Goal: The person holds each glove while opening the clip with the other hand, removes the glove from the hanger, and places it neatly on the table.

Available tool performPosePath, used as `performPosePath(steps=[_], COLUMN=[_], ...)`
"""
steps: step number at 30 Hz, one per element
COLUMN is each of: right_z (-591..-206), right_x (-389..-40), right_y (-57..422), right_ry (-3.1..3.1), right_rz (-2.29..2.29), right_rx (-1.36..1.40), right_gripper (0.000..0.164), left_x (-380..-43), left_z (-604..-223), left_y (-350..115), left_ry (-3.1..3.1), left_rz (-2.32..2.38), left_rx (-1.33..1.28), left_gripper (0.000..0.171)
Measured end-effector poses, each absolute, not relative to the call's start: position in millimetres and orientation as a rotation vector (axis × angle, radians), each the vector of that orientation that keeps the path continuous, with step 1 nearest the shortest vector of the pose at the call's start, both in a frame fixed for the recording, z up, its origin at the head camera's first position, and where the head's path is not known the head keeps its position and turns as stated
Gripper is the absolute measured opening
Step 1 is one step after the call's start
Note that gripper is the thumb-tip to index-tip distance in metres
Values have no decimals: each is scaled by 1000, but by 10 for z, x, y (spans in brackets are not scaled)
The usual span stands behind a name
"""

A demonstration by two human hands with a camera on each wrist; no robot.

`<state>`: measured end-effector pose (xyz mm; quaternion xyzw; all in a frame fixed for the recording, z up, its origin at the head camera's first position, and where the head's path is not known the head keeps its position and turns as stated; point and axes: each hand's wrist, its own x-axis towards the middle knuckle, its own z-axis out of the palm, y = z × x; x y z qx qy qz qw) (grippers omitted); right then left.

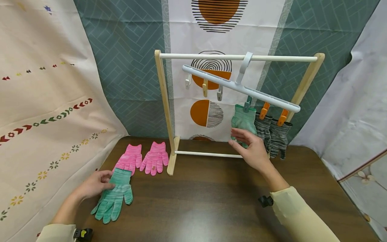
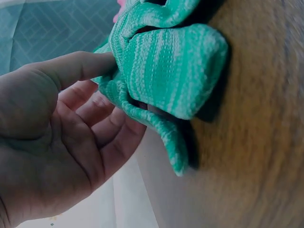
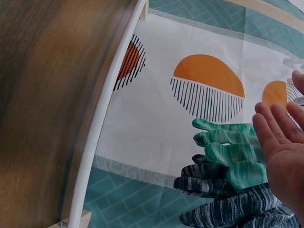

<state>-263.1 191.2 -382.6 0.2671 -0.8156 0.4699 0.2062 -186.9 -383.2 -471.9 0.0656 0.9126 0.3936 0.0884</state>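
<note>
Your left forearm, in a cream sleeve (image 1: 57, 232), reaches forward from the lower left, low over the brown wood-grain table (image 1: 196, 198). Your left hand (image 1: 95, 185) pinches the side of a green striped knit glove (image 1: 118, 193) between thumb and fingers; the glove lies on the tabletop, its cuff overlapping one of two pink knit gloves (image 1: 155, 159) just beyond. Your right arm reaches in from the lower right, raised, with the right hand (image 1: 253, 149) released, fingers extended before a hanging green knit glove (image 1: 242, 116); you cannot tell whether they touch. Two black-and-grey knit gloves (image 1: 278, 136) hang just to its right from a pale plastic clip hanger (image 1: 211, 78). Tabletop spans between your forearms, bounded ahead by the wood-and-white rack (image 1: 164, 101), its lower rod close above the table, and at left by patterned cream cloth (image 1: 57, 141).
</note>
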Motion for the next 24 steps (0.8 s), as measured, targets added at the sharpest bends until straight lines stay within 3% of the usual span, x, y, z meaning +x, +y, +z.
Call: performPosePath(steps=[10, 24], right_z=[-3818, -3514], right_x=[-2618, -2323], right_y=[1944, 1876], right_ry=[-2261, -2208], right_rz=[1332, 1292], right_rx=[730, 741], right_gripper=[42, 42], left_x=[-1858, -1819], left_z=[-4736, -4736], left_y=[-3899, -3883], left_ry=[2804, 2850], left_rz=[1081, 1051], left_rx=[232, 114], left_gripper=[49, 51])
